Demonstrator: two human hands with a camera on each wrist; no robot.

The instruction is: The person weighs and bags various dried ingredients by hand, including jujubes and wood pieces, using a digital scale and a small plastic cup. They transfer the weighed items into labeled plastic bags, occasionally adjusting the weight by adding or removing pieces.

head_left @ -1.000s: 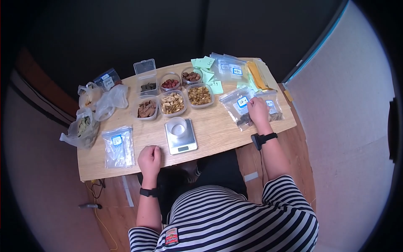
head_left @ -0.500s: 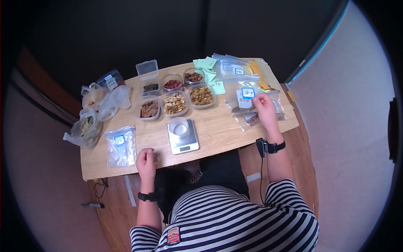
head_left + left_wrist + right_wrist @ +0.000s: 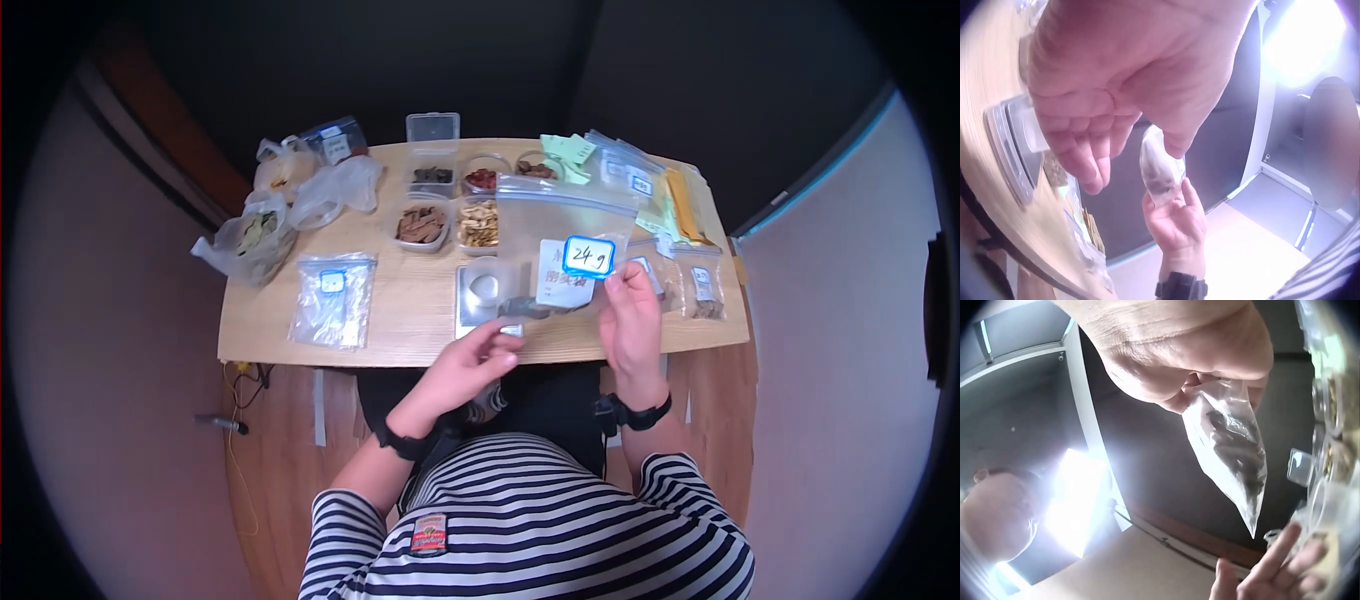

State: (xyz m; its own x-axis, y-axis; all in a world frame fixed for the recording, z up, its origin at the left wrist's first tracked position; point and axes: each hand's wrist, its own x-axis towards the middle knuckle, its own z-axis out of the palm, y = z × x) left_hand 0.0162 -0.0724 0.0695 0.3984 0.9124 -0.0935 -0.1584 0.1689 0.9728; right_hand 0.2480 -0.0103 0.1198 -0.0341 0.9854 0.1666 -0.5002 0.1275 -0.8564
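My right hand (image 3: pixel 632 325) pinches the right edge of a clear zip bag (image 3: pixel 525 225), raised over the front of the table. The bag bears a blue-edged label (image 3: pixel 588 256) reading "24 g", with a white printed label beside it. Dark pieces lie in its bottom, also visible through the plastic bag (image 3: pixel 1229 437) in the right wrist view. My left hand (image 3: pixel 465 370) is near the bag's lower left corner, fingers loosely bent and holding nothing. Behind the bag, partly hidden, are the digital scale (image 3: pixel 463 318) and the clear cup (image 3: pixel 484 290) on it.
Open plastic boxes of dried goods, such as brown pieces (image 3: pixel 422 226) and pale slices (image 3: pixel 480 222), stand mid-table. A flat zip bag (image 3: pixel 332 305) lies front left, with knotted plastic bags (image 3: pixel 250 245) behind. At right are more labelled bags (image 3: pixel 703 285) and yellow envelopes (image 3: pixel 688 205).
My right hand has lifted the 24 g bag from the right side of the table and brought it left and nearer. My left hand has moved right, towards the bag. The head view has turned.
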